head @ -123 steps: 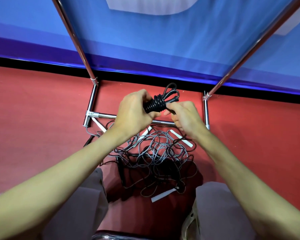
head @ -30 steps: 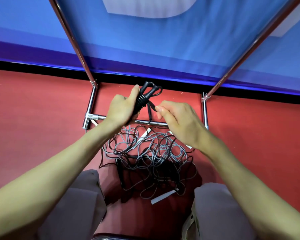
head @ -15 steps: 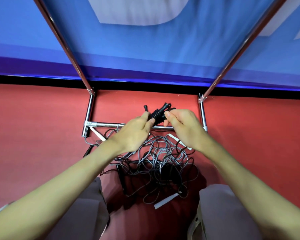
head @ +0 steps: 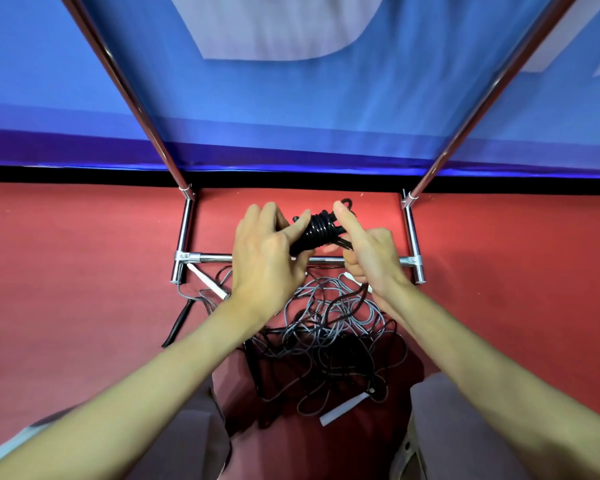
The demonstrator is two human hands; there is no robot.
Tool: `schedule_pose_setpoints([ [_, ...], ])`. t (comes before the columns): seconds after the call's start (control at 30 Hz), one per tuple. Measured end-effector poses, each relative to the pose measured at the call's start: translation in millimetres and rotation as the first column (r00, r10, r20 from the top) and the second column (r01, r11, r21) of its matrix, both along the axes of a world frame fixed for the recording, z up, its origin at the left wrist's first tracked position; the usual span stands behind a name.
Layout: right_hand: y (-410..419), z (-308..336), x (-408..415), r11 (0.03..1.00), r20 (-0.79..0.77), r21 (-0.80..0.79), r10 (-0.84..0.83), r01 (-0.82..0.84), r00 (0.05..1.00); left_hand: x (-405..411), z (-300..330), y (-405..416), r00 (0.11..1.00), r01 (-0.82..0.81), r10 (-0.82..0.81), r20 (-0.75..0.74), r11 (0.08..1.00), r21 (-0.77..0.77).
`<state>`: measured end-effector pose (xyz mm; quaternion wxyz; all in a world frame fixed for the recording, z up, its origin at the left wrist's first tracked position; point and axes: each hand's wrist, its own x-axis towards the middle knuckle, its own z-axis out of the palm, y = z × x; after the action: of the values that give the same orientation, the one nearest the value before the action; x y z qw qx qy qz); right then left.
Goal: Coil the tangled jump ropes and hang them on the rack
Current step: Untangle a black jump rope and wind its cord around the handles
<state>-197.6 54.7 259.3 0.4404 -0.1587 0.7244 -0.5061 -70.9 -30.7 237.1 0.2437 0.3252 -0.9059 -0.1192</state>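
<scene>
A tightly wound black jump rope bundle is held between both hands above the rack's low crossbar. My left hand grips its lower end with thumb and fingers. My right hand pinches the bundle's upper end, forefinger stretched along it, and a black strand runs down from this hand. Small loops stick out of the bundle's top. Below the hands a tangle of grey and black ropes with white handles lies on the red floor.
The chrome rack's two uprights slant up toward me, and short base tubes stand on the red floor. A blue banner hangs behind. My knees flank the tangle. A black handle lies at the left.
The bundle tipped from upright to slanted and dropped toward the crossbar. My right hand, loose a second ago, now pinches its upper end. The view tilted up slightly.
</scene>
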Motion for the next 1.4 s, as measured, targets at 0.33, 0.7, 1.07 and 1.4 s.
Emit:
schedule_pose_setpoints([
  [0.33,-2,5,-8,0.981,0.215,0.188,-0.079,0.038,0.973,0,-1,14,0.986,0.116,-0.146,-0.084,0.951,-0.288],
  [0.7,-2,-1,-20,0.973,0.385,0.226,-0.037,-0.055,0.922,-1,-7,10,0.968,0.202,-0.244,-0.060,0.898,-0.390],
  [1.07,-7,1,-31,0.997,0.114,0.080,-0.011,0.002,0.993,-6,-1,17,0.962,0.234,-0.176,-0.211,0.926,0.297],
  [1.4,-11,13,-16,0.923,-0.090,-0.102,0.362,-0.370,0.928,-12,25,-3,0.997,0.066,0.033,-0.064,-0.050,0.997],
])
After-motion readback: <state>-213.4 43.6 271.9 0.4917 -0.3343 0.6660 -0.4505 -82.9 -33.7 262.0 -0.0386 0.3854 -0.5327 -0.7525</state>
